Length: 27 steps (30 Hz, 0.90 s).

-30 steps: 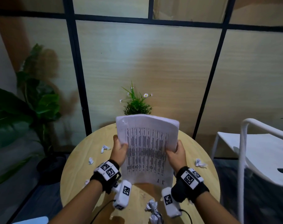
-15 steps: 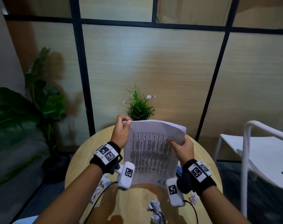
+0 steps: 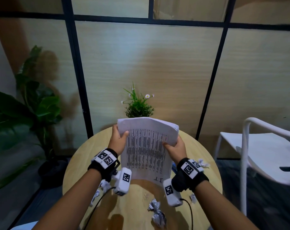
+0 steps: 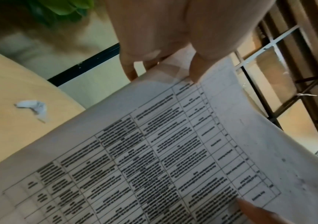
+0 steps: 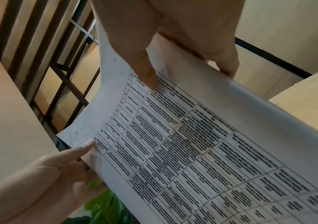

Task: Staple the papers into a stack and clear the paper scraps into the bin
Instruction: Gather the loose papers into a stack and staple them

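A stack of printed papers (image 3: 147, 146) stands nearly upright over the round wooden table (image 3: 84, 156), its top bent toward me. My left hand (image 3: 118, 138) pinches the stack's upper left corner, thumb on the printed face. My right hand (image 3: 174, 146) pinches the upper right edge the same way. The left wrist view shows the papers (image 4: 173, 151) with my left hand (image 4: 163, 63) on the corner; the right wrist view shows the papers (image 5: 202, 144) under my right hand (image 5: 183, 68). Crumpled paper scraps (image 3: 157, 211) lie on the table near me. No stapler or bin is in view.
More scraps (image 3: 202, 163) lie by the right wrist and others (image 3: 104, 185) under the left wrist. A small potted plant (image 3: 138, 105) stands at the table's far edge. A white chair (image 3: 260, 146) is on the right, a large leafy plant (image 3: 24, 113) on the left.
Both hands slid up from the stack's middle sides to its top corners. The stack stays upright over the table.
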### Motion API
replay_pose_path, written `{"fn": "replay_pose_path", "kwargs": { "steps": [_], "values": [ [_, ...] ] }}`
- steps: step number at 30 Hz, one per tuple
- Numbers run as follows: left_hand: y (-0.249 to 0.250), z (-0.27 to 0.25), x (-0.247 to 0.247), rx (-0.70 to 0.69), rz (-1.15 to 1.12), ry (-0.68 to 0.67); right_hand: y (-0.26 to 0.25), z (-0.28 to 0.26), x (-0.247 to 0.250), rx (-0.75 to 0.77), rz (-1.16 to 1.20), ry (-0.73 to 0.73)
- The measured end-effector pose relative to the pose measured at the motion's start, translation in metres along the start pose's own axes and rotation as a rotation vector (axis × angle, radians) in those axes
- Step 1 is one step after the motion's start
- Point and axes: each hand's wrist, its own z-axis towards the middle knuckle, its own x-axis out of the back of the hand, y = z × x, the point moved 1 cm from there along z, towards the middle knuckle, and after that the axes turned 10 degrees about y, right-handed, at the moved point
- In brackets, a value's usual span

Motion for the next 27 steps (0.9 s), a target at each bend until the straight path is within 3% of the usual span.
{"fn": "replay_pose_path", "kwargs": {
  "steps": [2,5,9,19,23,27],
  "values": [
    [0.000,0.004,-0.002,0.038,-0.002,0.000,0.000,0.003,-0.001,-0.007,0.013,0.029],
    [0.010,0.011,0.000,-0.017,-0.061,0.016,-0.013,0.008,0.001,0.032,0.052,0.044],
    [0.014,0.005,0.007,-0.036,-0.148,-0.001,-0.016,0.010,0.004,0.056,0.062,0.013],
    [0.013,0.007,0.004,-0.057,-0.102,0.006,0.000,0.013,0.009,-0.010,0.012,-0.077],
    [0.010,0.014,0.007,-0.071,-0.096,0.004,0.028,0.023,0.024,0.009,-0.269,-0.132],
    [0.006,0.017,0.005,-0.066,-0.112,0.005,0.073,0.042,0.039,-0.087,-0.690,-0.132]
  ]
}}
